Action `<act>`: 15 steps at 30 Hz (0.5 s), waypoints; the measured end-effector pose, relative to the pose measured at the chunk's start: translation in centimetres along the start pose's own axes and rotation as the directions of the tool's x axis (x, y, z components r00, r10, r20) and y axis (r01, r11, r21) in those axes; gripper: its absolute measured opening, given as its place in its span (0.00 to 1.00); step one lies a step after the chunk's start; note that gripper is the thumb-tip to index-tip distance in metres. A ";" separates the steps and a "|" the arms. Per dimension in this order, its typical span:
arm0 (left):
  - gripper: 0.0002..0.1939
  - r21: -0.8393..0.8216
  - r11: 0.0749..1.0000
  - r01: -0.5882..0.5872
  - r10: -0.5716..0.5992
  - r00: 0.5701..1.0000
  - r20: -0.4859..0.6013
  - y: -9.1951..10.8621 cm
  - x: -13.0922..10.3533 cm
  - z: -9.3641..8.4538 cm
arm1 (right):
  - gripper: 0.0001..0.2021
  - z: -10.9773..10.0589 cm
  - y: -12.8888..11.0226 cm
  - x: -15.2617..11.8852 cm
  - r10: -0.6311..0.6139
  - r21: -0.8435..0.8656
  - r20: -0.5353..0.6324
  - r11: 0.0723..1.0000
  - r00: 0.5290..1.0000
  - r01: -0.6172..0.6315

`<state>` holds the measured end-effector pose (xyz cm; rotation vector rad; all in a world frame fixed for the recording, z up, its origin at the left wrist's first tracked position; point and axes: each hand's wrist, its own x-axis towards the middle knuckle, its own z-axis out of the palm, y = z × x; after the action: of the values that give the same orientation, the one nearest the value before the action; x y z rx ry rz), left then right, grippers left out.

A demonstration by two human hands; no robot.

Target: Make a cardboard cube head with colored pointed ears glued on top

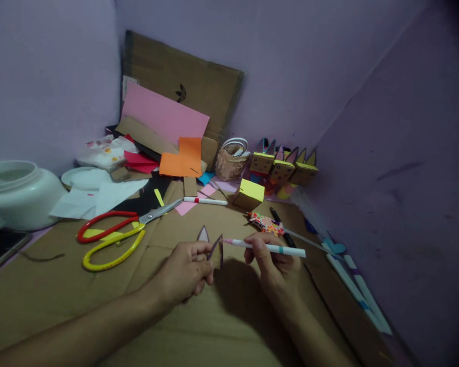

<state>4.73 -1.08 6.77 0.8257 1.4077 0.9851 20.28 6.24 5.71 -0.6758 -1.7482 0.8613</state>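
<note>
My left hand [189, 270] pinches a small cardboard piece with two pointed ears outlined in dark purple; the left ear [203, 234] looks pale inside. In my right hand [273, 262] is a white marker [268, 247] with a teal band, its pink tip pointing left and at or very near the right ear [219, 253]. Whether the tip touches cannot be told. Both hands are above the cardboard sheet [153, 326]. Beyond them sits a small box with a yellow top [248, 194], and a red-banded marker [205, 201] lies to its left.
Large scissors [137, 227] with red and yellow handles lie at left, near a white pot [19, 193]. Orange paper [181, 158], pink paper [164, 112] and a small basket [231, 163] stand behind. Several eared box figures [283, 171] are at back right; markers [361, 290] lie along the right wall.
</note>
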 end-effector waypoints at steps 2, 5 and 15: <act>0.17 0.002 1.000 0.000 0.000 1.000 -0.003 0.0 0.0 0.0 | 0.06 0.0 0.1 -0.1 0.000 -0.012 0.003 1.000 1.000 0.000; 0.18 0.003 1.000 -0.004 0.004 1.000 0.000 -0.1 0.1 0.1 | 0.06 0.0 0.2 -0.1 0.002 -0.032 0.001 0.999 1.000 -0.002; 0.15 0.018 1.000 -0.016 0.016 1.000 -0.004 0.0 0.0 0.0 | 0.09 0.1 0.0 -0.3 0.017 -0.073 0.072 0.997 0.997 -0.012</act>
<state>4.74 -1.05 6.80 0.8496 1.4170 0.9881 20.30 6.04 5.54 -0.7139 -1.8489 0.8446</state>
